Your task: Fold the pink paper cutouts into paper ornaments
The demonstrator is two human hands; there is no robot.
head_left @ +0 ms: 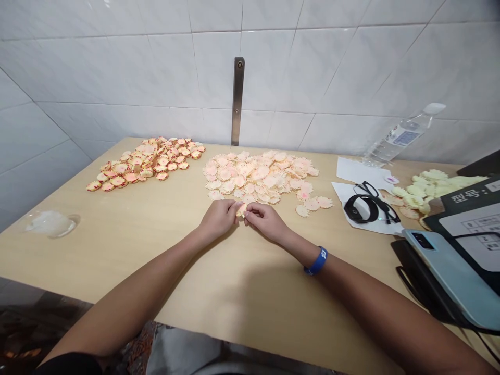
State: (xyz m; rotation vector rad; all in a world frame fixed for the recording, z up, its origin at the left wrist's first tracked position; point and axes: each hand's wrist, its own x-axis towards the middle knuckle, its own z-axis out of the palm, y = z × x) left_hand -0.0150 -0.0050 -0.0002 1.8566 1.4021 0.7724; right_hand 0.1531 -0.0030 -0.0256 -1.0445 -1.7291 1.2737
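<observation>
My left hand (220, 219) and my right hand (264, 220) meet over the table, with fingertips pinching a small pale disc with a notched, flower-like edge (242, 209). Part of the disc is hidden by the fingers. Just beyond them lies a loose pile of pale pink notched discs (258, 174), a few strayed to its right. Farther left sits a second heap of discs with red-edged rims (152, 161). What the discs are made of I cannot tell.
At left is a clear container with something white (50, 223). To the right are white papers (357, 169), glasses (385, 203), a black watch-like band (361, 208), a tilted bottle (402, 136), pale green discs (433, 185), a light blue phone (453, 276) and a dark labelled board (469, 213). A tiled wall stands behind.
</observation>
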